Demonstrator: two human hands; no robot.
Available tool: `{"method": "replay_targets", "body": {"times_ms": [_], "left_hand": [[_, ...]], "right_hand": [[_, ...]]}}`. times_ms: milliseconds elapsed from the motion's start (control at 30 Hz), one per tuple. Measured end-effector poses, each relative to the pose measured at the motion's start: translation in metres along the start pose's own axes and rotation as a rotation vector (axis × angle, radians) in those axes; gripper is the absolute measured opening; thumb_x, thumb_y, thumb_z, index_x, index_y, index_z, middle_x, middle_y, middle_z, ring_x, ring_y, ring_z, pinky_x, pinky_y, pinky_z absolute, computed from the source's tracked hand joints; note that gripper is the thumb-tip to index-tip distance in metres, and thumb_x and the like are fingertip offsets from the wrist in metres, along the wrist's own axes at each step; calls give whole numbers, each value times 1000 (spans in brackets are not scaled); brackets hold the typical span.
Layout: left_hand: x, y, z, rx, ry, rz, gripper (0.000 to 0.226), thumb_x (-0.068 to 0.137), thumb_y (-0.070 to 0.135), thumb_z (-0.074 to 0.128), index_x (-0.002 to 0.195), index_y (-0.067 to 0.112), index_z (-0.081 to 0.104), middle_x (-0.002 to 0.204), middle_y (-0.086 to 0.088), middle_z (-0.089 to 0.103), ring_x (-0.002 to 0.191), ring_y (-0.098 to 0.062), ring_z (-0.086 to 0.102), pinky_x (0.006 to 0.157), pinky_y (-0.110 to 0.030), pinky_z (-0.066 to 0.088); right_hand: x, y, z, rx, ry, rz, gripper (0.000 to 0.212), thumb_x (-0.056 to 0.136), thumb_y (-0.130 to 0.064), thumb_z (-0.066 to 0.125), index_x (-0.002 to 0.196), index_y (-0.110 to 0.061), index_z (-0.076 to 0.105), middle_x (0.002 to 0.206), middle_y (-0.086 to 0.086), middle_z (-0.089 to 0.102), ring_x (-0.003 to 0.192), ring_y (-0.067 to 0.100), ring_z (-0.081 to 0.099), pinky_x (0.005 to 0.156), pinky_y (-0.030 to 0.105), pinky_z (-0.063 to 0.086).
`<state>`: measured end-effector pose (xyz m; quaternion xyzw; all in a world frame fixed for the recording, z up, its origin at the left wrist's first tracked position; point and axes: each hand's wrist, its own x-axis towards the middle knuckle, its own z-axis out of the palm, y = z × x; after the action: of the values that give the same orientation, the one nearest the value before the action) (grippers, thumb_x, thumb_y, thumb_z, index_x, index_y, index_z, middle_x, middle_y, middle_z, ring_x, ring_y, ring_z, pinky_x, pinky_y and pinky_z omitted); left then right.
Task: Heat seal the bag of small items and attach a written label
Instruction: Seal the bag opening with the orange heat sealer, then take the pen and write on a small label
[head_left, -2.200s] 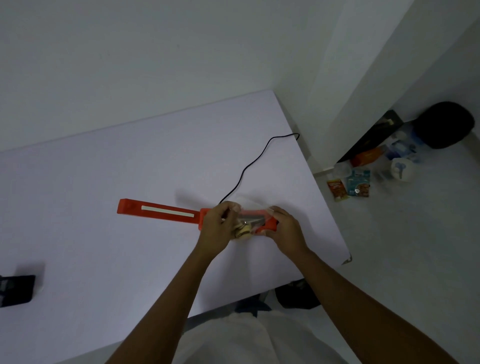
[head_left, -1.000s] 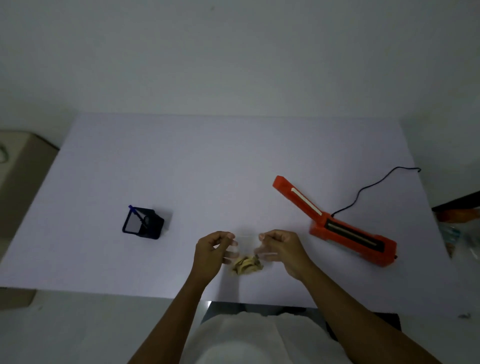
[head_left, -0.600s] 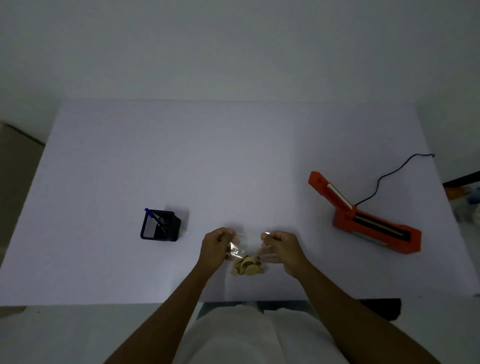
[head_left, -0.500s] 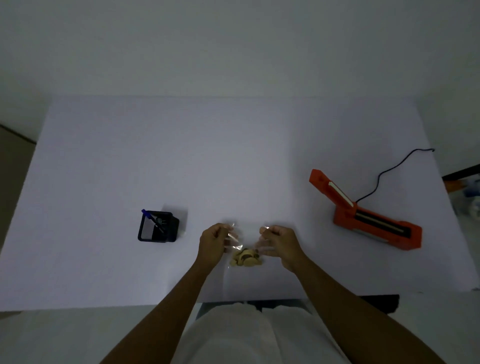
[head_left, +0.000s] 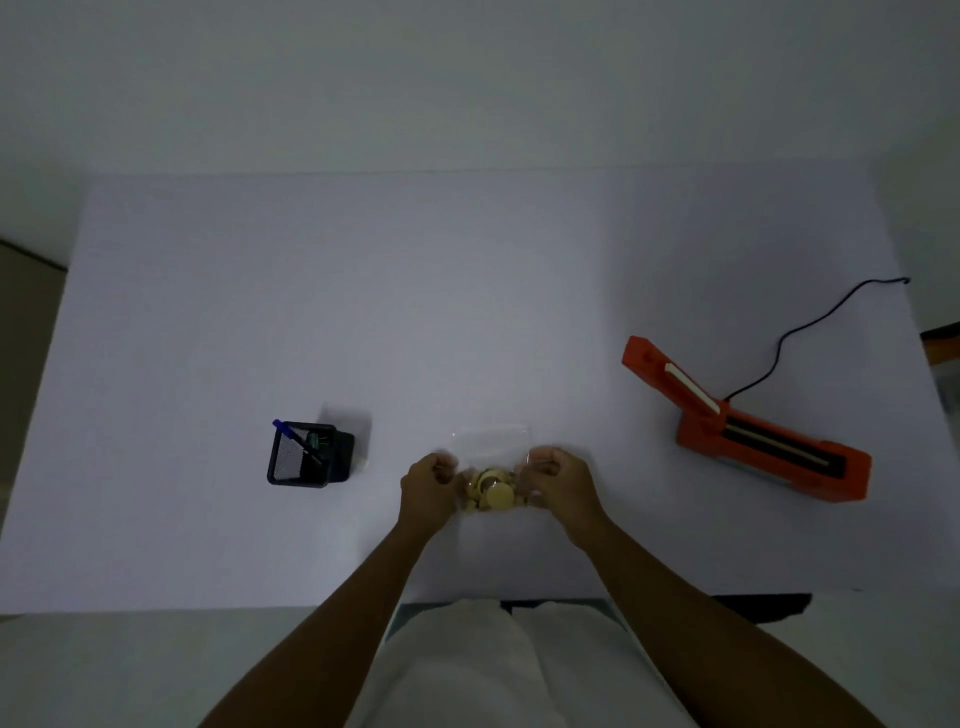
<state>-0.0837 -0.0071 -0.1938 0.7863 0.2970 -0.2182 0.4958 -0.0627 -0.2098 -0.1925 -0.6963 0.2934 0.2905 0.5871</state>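
Observation:
A clear plastic bag (head_left: 491, 444) holding several small yellowish round pieces lies flat on the white table (head_left: 467, 312), near its front edge. My left hand (head_left: 428, 486) grips the bag's left side and my right hand (head_left: 558, 480) grips its right side, fingers curled. The pieces are bunched at the bag's near end between my hands. The orange heat sealer (head_left: 748, 431) sits at the right with its arm raised open. A black mesh pen holder (head_left: 304, 457) with a blue pen stands to the left.
The sealer's black cord (head_left: 810, 332) runs off the table's right edge. A small whitish thing lies beside the pen holder's right side. A wall rises behind the table. My lap is just below the table's front edge.
The bag has left the sealer and come to the table's front middle. In the last half second it went from held up to lying flat, my hands slightly lower.

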Motion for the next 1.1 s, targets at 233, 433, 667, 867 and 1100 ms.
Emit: {"method": "replay_targets", "body": {"times_ms": [233, 433, 667, 867, 1100], "left_hand": [[1, 3, 9, 101, 48, 39, 20, 77, 30, 79, 85, 19, 64, 77, 2, 66, 73, -21, 65, 67, -35, 59], [-6, 15, -9, 140, 62, 72, 34, 82, 35, 73, 103, 12, 62, 87, 4, 63, 79, -12, 60, 70, -22, 45], [-19, 33, -93, 64, 238, 406, 20, 88, 26, 67, 105, 17, 62, 90, 2, 64, 78, -10, 61, 67, -24, 54], [-10, 10, -186, 77, 415, 391, 23, 90, 22, 64, 112, 18, 59, 94, 2, 64, 76, -11, 60, 68, -22, 52], [11, -38, -237, 178, 279, 288, 22, 92, 21, 61, 110, 10, 68, 92, -5, 71, 71, -14, 63, 68, -26, 51]], "right_hand": [[1, 10, 1, -62, 63, -12, 19, 75, -8, 80, 88, -15, 68, 95, 19, 73, 77, 31, 71, 60, 34, 56], [-6, -6, 4, -173, 197, -113, 13, 82, -15, 78, 87, -13, 65, 85, 7, 70, 78, 26, 68, 67, 31, 57], [-27, -53, 67, -146, 161, -311, 12, 84, -16, 76, 80, -23, 68, 78, 0, 68, 70, 21, 66, 68, 34, 57], [-46, -86, 163, -245, 25, -492, 7, 86, -17, 74, 80, -15, 72, 71, -9, 66, 60, 1, 57, 63, 17, 50], [-56, -101, 248, -541, -64, -584, 12, 89, -19, 70, 91, -11, 78, 84, 4, 75, 67, 10, 64, 68, 23, 54]]}}
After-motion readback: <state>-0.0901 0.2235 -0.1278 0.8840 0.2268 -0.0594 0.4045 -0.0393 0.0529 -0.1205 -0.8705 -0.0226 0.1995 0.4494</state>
